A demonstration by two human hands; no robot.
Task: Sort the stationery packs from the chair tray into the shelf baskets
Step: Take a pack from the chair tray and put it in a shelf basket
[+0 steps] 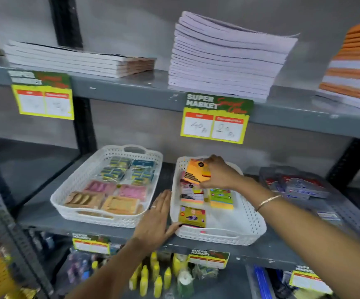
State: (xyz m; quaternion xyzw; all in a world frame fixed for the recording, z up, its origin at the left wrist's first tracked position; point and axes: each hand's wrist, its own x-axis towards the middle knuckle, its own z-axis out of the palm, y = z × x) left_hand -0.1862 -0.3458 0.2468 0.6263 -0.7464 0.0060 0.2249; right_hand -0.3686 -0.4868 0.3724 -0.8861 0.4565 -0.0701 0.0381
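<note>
Two white perforated baskets stand on the middle grey shelf. The left basket [71, 190] holds several flat packs in blue, pink and tan. The right basket [248, 216] holds several sticky-note packs, one yellow pack [193, 216] near its front. My right hand [217, 171] is over the back of the right basket, shut on an orange sticky-note pack [194, 172] held tilted. My left hand [155, 219] lies flat, fingers spread, against the right basket's left wall, holding nothing. The chair tray is out of view.
Stacks of notebooks [224, 57] sit on the upper shelf, with price tags [215, 119] hanging from its edge. Grey boxed packs [293, 184] lie right of the baskets. Yellow glue bottles [153, 277] fill the shelf below. Black uprights frame the bay.
</note>
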